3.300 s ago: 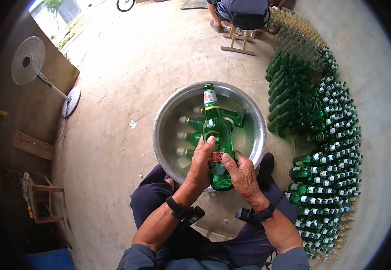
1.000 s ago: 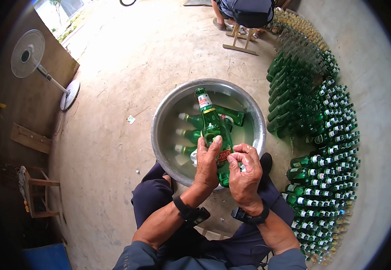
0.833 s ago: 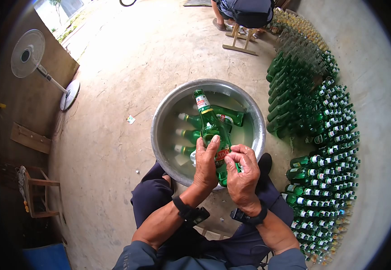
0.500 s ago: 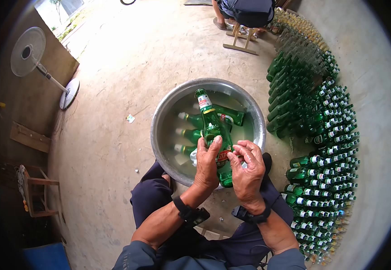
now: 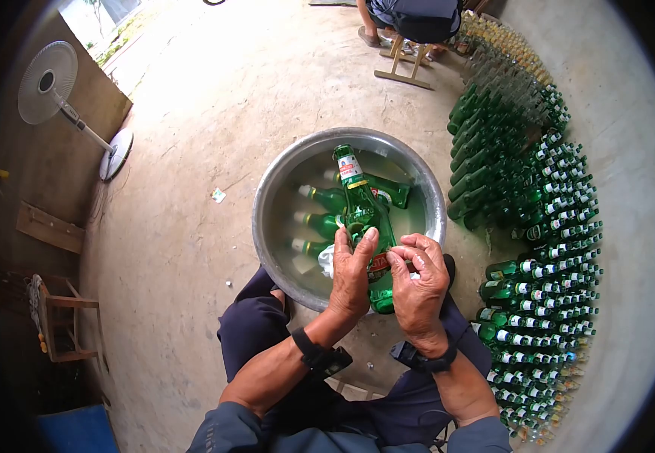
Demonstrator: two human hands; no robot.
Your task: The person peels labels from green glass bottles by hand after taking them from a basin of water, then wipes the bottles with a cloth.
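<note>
"Green bottle [image 5: 364, 205], where?"
"Above the metal basin [image 5: 262, 226], neck far, base near."
"Fingers?"
"Left hand [image 5: 351, 281] grips its body; right hand [image 5: 422, 293] has thumb and forefinger pinched together at the red label [image 5: 379, 263]."

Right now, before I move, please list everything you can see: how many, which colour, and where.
Held bottle: one, green, over the basin
Basin: one, silver-grey, in front
Soaking bottles: at least four, green, in the basin
Crumpled thing: one, white, basin's near left
Floor bottles: too many to count, mostly green, right side
Fan: one, whitish, far left
Stools: two, brown, left and top
Board: one, brown, left
Scrap: one, whitish, floor
Other person: one, dark clothes, top
Wristbands: two, black, wrists
Left hand: one, bare, around held bottle
Right hand: one, bare, at its label
</note>
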